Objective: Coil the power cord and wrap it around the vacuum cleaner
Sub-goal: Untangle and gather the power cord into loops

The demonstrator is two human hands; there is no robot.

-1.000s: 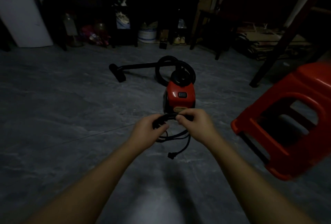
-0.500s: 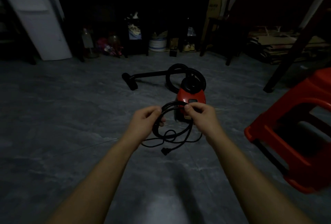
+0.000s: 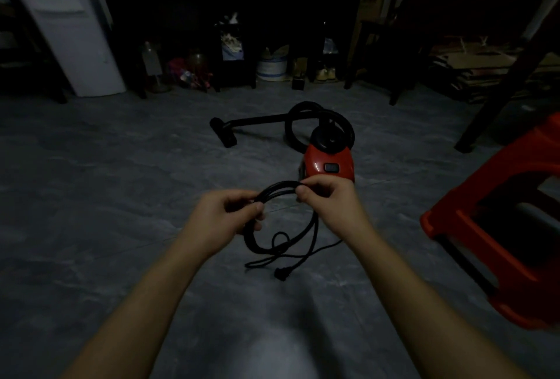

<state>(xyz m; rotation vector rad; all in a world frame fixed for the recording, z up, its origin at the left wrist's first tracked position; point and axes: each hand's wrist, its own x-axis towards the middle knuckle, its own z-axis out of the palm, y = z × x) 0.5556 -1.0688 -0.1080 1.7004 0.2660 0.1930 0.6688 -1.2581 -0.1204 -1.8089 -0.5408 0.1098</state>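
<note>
A small red vacuum cleaner (image 3: 330,163) stands on the grey floor, its black hose (image 3: 306,112) looped behind it and its wand ending in a floor nozzle (image 3: 224,134) to the left. In front of it I hold the black power cord (image 3: 272,245) as a coil of several loops. My left hand (image 3: 224,218) grips the coil's left side. My right hand (image 3: 330,203) pinches the top right of the coil, just before the vacuum's body. The plug (image 3: 281,274) and a loose strand hang below the coil near the floor.
A red plastic stool (image 3: 497,227) lies tipped at the right. Dark furniture legs (image 3: 497,87) stand behind it. Along the back wall are a dark cabinet with bottles, a bucket (image 3: 271,68) and shoes. A white appliance (image 3: 75,30) leans at the far left.
The coil has been lifted and spread wider between my hands. My view has tilted up a little, so the vacuum and stool sit lower and further right in the frame.
</note>
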